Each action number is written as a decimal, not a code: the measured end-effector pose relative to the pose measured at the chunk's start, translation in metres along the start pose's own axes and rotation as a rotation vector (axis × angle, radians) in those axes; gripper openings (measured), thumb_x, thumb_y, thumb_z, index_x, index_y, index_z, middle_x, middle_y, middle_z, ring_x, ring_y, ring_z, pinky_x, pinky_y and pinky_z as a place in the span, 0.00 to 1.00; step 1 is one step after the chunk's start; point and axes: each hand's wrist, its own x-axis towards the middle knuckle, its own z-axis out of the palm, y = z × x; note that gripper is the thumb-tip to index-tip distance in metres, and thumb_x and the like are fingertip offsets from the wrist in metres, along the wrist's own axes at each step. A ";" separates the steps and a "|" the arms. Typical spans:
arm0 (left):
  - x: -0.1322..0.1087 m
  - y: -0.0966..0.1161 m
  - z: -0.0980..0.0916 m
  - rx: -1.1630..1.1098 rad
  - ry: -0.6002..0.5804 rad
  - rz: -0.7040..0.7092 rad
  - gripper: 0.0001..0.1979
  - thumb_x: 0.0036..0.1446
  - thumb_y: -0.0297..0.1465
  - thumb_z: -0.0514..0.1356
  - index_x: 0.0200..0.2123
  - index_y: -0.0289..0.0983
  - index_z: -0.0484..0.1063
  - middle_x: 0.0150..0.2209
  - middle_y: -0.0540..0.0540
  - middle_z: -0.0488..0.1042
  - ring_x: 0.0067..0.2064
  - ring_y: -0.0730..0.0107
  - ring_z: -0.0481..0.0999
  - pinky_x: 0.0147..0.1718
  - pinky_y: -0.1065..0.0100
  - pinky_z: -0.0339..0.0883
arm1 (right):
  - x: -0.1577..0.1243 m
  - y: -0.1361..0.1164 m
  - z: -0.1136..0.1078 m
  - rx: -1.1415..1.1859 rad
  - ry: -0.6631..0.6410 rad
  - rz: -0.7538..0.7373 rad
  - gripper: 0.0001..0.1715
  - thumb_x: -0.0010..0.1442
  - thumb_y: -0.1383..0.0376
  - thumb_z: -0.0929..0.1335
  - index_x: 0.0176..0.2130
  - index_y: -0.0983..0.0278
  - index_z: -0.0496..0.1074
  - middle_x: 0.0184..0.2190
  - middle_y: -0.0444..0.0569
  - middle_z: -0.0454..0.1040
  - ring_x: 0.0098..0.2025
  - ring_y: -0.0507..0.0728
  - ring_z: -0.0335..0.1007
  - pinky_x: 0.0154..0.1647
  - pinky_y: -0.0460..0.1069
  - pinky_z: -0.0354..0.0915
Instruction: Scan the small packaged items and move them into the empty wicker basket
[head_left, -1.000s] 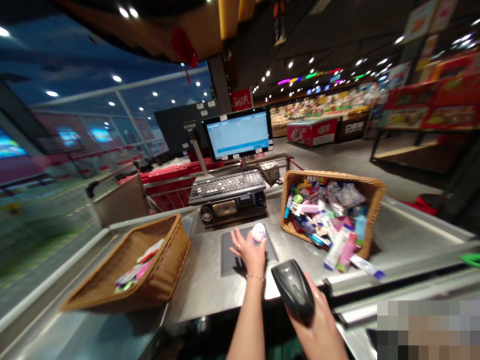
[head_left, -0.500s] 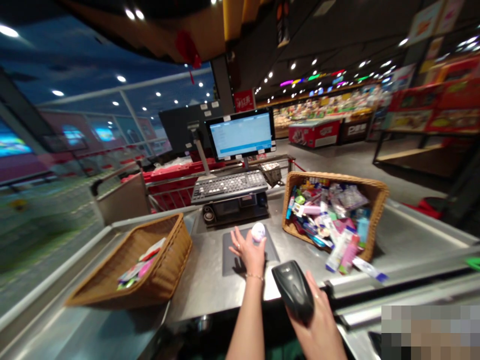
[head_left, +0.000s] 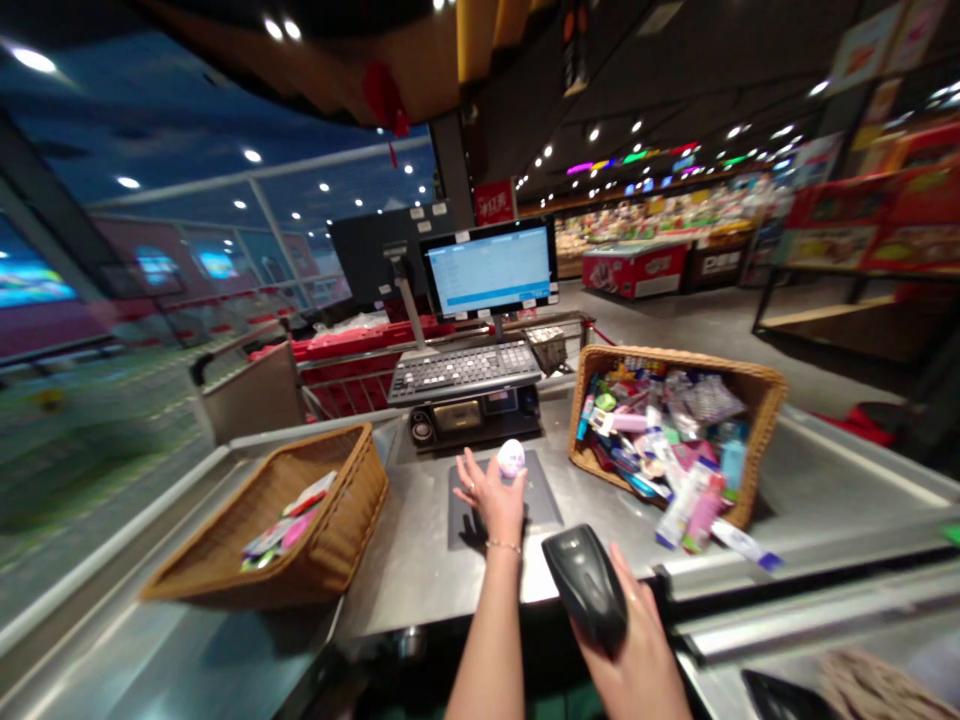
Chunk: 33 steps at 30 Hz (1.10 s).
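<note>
Well, my left hand (head_left: 497,502) pinches a ball (head_left: 511,458) between finger and thumb, by the far end of the mat (head_left: 541,508); it's blurry, so it could be some other round thing. My right hand (head_left: 639,645) is wrapped around the scanner (head_left: 585,585), on the near right of the mat. Left of the mat, the left basket (head_left: 349,535) has just a few packs (head_left: 283,535). Right of the mat, the right basket (head_left: 766,435) has lots of stuff (head_left: 679,450). The ball is in neither.

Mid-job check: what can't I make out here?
Head view:
Text on the monitor: too small.
Handle of the scanner: hidden by the right hand.
Near side of the white round item: hidden by the left hand.
Bottom of the right-side basket: covered by piled goods.
Dark flat object: cut off by the bottom edge.
</note>
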 end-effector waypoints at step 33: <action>0.027 -0.018 -0.014 -0.024 0.099 0.001 0.18 0.49 0.40 0.66 0.43 0.42 0.76 0.67 0.37 0.52 0.69 0.43 0.46 0.59 0.32 0.46 | 0.002 -0.012 -0.001 -0.001 -0.073 -0.202 0.30 0.59 0.60 0.64 0.59 0.63 0.59 0.59 0.60 0.68 0.63 0.71 0.60 0.58 0.69 0.61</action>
